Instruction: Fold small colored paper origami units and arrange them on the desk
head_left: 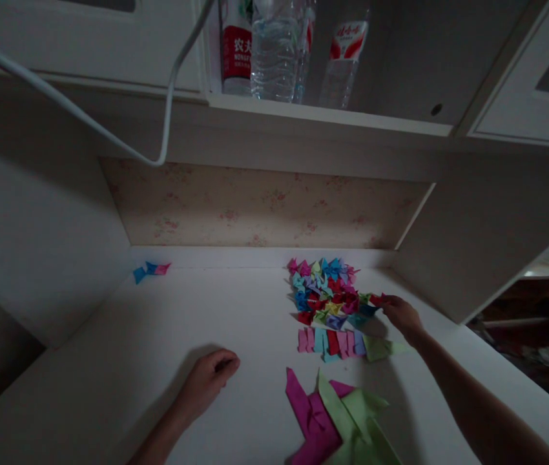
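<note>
My right hand (399, 314) reaches to the right edge of a group of small folded paper cranes (330, 298) in many colours. Its fingertips pinch a red paper crane (376, 299), partly hidden by the fingers. My left hand (211, 374) rests on the white tabletop (236, 310) with its fingers curled in, and nothing shows in it. Below the cranes lies a row of small folded paper strips (332, 343) in pink, blue and red. Nearer to me are larger folded papers, a magenta piece (314, 413) and a light green piece (352, 420).
Blue and pink folded papers (151, 270) lie at the far left corner. Side panels (449, 239) bound the desk. Above it, a shelf (332, 118) holds plastic bottles (274, 55). A white cable (110, 134) hangs down in front at the upper left.
</note>
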The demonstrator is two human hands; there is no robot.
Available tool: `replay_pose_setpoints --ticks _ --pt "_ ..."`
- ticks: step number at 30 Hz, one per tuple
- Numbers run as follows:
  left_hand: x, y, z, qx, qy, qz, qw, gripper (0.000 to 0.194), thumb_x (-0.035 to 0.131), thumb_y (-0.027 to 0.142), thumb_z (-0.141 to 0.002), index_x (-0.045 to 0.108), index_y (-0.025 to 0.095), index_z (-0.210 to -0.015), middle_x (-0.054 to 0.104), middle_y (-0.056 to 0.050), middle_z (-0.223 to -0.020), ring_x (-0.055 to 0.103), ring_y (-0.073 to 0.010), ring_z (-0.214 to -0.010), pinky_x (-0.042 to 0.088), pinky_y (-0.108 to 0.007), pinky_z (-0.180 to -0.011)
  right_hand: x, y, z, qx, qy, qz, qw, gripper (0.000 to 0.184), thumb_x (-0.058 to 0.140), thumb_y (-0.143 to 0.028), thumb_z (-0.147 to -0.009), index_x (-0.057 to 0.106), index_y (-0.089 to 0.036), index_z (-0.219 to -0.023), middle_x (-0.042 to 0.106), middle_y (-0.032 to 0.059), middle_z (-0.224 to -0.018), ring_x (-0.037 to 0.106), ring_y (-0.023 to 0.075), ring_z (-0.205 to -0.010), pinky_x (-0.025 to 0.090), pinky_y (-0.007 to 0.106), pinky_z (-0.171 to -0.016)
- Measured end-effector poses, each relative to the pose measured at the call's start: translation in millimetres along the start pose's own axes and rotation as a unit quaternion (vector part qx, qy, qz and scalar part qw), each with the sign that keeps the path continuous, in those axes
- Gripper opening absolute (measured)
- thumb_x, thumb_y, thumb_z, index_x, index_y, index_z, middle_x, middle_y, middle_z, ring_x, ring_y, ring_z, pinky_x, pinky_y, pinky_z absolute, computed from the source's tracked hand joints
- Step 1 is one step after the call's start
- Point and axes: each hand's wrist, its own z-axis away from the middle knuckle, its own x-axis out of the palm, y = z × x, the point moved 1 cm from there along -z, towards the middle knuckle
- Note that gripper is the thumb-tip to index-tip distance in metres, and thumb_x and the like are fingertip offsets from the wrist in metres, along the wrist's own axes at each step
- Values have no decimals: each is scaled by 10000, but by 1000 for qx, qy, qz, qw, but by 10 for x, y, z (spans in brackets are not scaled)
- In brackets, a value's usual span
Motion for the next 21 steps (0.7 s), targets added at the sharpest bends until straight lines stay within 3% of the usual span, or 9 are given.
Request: replay_pose_setpoints --ticks 3,6,9,14,17,21 --pt "4 21 1 -1 -2 4 1000 297 553 458 -775 652 178 -761 525 30 -615 459 -123 -539 359 -216 -512 32 -207 133 -31 16 14 999 305 593 -393 -711 698 -192 -915 702 88 -779 622 243 -754 421 308 -644" --pt "18 15 5 10 1 7 1000 298 553 453 -780 652 174 -752 527 31 -614 466 -122 -547 362 -218 -525 243 -527 483 -88 -17 -20 996 322 543 -397 -767 662 -205 -997 696 69 -858 620 225 -776 433 301 -678" --pt "40 -13 8 20 5 19 1000 293 563 439 -777 656 163 -749 541 25 -621 479 -121 -561 369 -217 -528 661 -946 1081 -132 -88 -132 978 343 535 -441 -799 617 -201 -1030 666 46 -862 589 193 -734 436 275 -642" --pt "-4 -62 13 2 74 76 994 338 541 471 -784 625 145 -821 463 55 -519 436 -105 -457 331 -203 -426 1610 -1629 2241 -60 -289 -339 893 332 575 -380 -771 578 -167 -1025 376 -85 -521 333 105 -449 262 220 -426" --pt "-182 -108 -18 8 166 21 986 382 464 492 -824 616 145 -878 512 41 -535 485 -113 -459 377 -206 -432 2048 -1875 2728 -72 -348 -344 869 253 548 -299 -765 594 -164 -973 417 -75 -532 357 104 -461 279 220 -438" --pt "-679 -227 -243 -10 243 -98 965 394 409 483 -831 624 157 -885 600 4 -598 558 -142 -493 422 -228 -448 2247 -1946 3017 -186 -323 -246 895 211 484 -264 -828 639 -192 -951 514 -44 -555 450 122 -487 319 236 -496"
